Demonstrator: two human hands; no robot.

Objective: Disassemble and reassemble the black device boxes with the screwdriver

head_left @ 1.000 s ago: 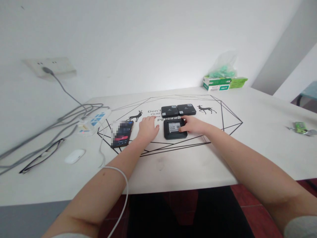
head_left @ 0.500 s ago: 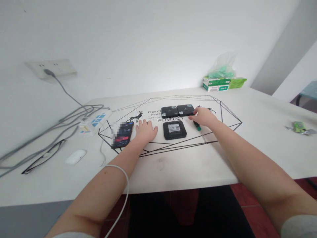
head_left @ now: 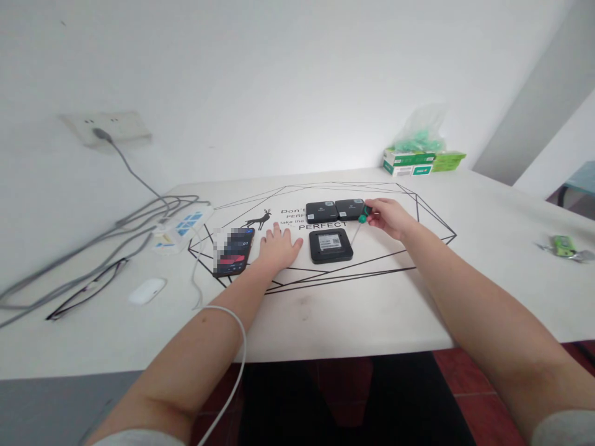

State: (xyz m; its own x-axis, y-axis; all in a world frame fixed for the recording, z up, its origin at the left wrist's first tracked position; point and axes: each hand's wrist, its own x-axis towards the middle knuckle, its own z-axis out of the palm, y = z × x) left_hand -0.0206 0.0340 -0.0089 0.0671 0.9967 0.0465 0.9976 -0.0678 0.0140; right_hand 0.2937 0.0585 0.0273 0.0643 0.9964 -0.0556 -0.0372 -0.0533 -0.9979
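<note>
My right hand [head_left: 388,218] is closed on the dark-and-green handle of a screwdriver [head_left: 362,218]. Its thin shaft slants down and left, with the tip close to the right edge of a black square box [head_left: 331,246]; I cannot tell if it touches. That box lies with a white label facing up. My left hand [head_left: 279,248] rests flat, fingers spread, on the table between this box and a phone [head_left: 236,251] with its screen lit. Behind the labelled box, two similar black boxes, a left one [head_left: 321,212] and a right one [head_left: 349,209], lie side by side.
On the left are a power strip [head_left: 183,227], grey cables [head_left: 139,217], glasses [head_left: 88,288] and a white earbud case [head_left: 147,290]. Green-and-white cartons [head_left: 409,162] with a plastic bag stand at the back right. A small green packet [head_left: 563,246] lies far right.
My right hand has lifted the screwdriver off the table and swung its shaft from pointing down-right to down-left, toward the labelled box. My left hand has stayed nearly in place.
</note>
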